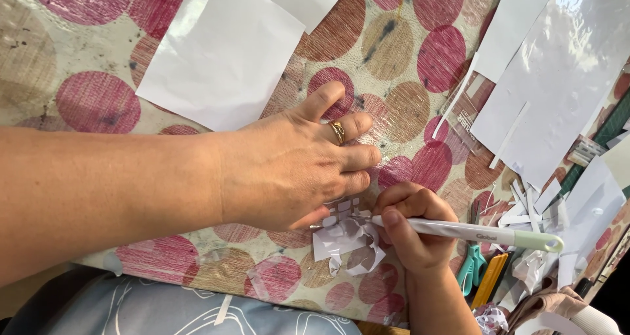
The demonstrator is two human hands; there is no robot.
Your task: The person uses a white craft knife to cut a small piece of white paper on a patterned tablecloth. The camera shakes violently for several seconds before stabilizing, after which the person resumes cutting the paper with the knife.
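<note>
Right hand (412, 229) pinches a white craft knife (469, 231) pen-style, fingers curled tight around its barrel, the tip resting on a cut paper piece (344, 238). That small white sheet, pierced with cut-out openings, lies flat on the spotted tablecloth (394, 53) near the table's front edge, between the two hands. Left hand (292, 164), a gold ring on one finger, lies palm-down with fingers pressed together and flat, touching the paper's upper edge; its thumb sticks out apart. Just right of the knife hand: paper offcuts (531, 207), teal scissors (471, 269) and an orange tool (491, 277). No container is in view. Farther off, a blank white sheet (220, 53) lies above the left hand; larger white sheets (558, 66) overlap at far right.
</note>
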